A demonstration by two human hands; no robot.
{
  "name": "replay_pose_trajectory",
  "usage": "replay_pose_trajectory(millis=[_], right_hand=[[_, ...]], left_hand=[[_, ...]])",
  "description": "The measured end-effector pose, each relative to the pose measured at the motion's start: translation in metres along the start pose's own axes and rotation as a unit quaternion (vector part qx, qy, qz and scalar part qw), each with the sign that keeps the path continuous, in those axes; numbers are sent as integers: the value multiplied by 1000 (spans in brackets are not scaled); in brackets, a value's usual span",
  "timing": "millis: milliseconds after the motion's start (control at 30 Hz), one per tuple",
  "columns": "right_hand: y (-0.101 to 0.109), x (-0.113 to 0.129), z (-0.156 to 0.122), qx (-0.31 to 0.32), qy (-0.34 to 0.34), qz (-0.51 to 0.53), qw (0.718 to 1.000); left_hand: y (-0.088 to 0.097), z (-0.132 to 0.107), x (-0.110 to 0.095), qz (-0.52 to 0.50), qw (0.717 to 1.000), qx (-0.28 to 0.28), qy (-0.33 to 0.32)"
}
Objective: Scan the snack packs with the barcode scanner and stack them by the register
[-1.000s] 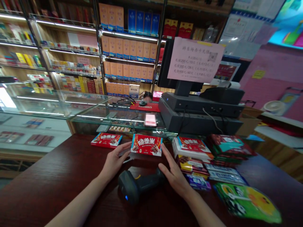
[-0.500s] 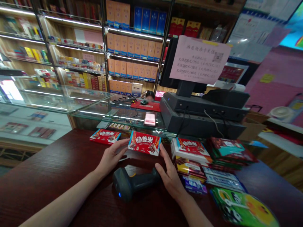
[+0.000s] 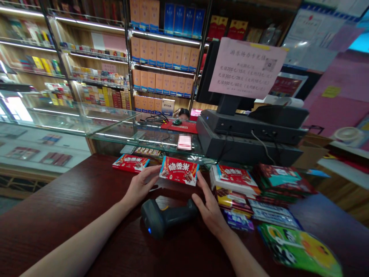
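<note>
A red and white chocolate box (image 3: 179, 172) is held between my two hands, its printed front tilted up toward me. My left hand (image 3: 143, 184) grips its left end with the fingertips. At the right end, the fingers of my right hand (image 3: 210, 206) press against the edge, and the thumb is spread away below. A dark barcode scanner (image 3: 168, 217) with a blue light lies on the table just in front of the box, its handle end close to my right thumb. Another red chocolate box (image 3: 131, 163) lies flat to the left of my left hand.
Right of my hands are a stack of red and white boxes (image 3: 235, 179), chocolate bars (image 3: 235, 202), a purple pack (image 3: 238, 220), dark red packs (image 3: 285, 180) and a green bag (image 3: 300, 248). A cash register (image 3: 248, 134) and glass counter (image 3: 147, 136) stand behind. Someone's head (image 3: 183, 114) shows beyond.
The whole view has shifted slightly, with things appearing a little farther right and higher. Both hands keep the same hold on the box, and the scanner stays in place on the table.
</note>
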State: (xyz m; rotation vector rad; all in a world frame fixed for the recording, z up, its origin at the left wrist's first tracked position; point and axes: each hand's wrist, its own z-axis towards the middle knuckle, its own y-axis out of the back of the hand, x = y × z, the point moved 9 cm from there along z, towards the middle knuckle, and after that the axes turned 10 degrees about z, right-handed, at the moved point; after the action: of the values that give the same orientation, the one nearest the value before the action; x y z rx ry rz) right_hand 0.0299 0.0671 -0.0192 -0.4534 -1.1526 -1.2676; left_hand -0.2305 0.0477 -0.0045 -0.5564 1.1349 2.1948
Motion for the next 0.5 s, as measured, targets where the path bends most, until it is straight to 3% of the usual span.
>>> replay_pose_trajectory(millis=[300,500], right_hand=[[2,9,3,4,34,-66,997],[5,12,2,0,36,-75,997]], left_hand=[[-1,-1,3,-55,998,-6,19],[4,-1,-3,-12,999,-31,-23]])
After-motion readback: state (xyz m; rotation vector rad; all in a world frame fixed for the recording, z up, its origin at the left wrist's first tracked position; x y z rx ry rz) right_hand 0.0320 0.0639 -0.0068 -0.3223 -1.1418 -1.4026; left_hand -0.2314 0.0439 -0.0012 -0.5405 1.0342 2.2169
